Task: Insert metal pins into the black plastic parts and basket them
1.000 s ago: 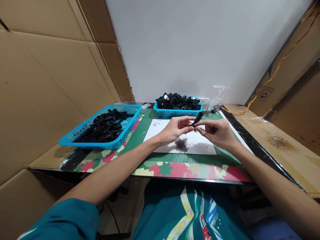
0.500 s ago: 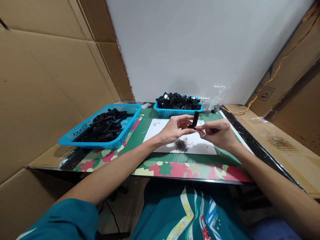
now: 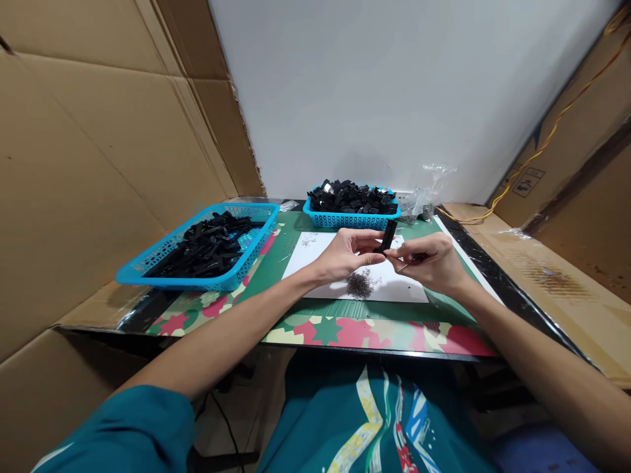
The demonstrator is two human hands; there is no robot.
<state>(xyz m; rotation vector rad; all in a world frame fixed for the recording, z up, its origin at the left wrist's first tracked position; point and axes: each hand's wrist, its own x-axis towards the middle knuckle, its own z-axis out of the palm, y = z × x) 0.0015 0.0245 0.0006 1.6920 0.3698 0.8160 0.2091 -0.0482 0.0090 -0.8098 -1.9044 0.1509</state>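
Observation:
My left hand [image 3: 348, 255] is closed on a black plastic piece [image 3: 389, 235], whose long part stands up above the fingers, leaning a little to the right. Against the lower end of that piece press the fingertips of my right hand [image 3: 426, 259]. The right fingers are pinched together, with a thin light-coloured stick or pin-like tool [image 3: 403, 267] and something dark showing in them; its kind is too small to make out. Below both hands lies a heap of tiny dark metal bits [image 3: 360, 284] on a white sheet [image 3: 394, 292].
A blue basket [image 3: 236, 279] of long black pieces stands at the left. Another blue basket [image 3: 352, 221] at the back holds many short black parts. Beside it are clear plastic bags [image 3: 419, 205]. Cardboard walls [image 3: 98, 131] flank the green-topped table [image 3: 290, 312]; a yellow wire [image 3: 530, 157] hangs right.
The black piece has shifted very slightly to the right and leans a touch more. Both hands keep nearly the same grip and place.

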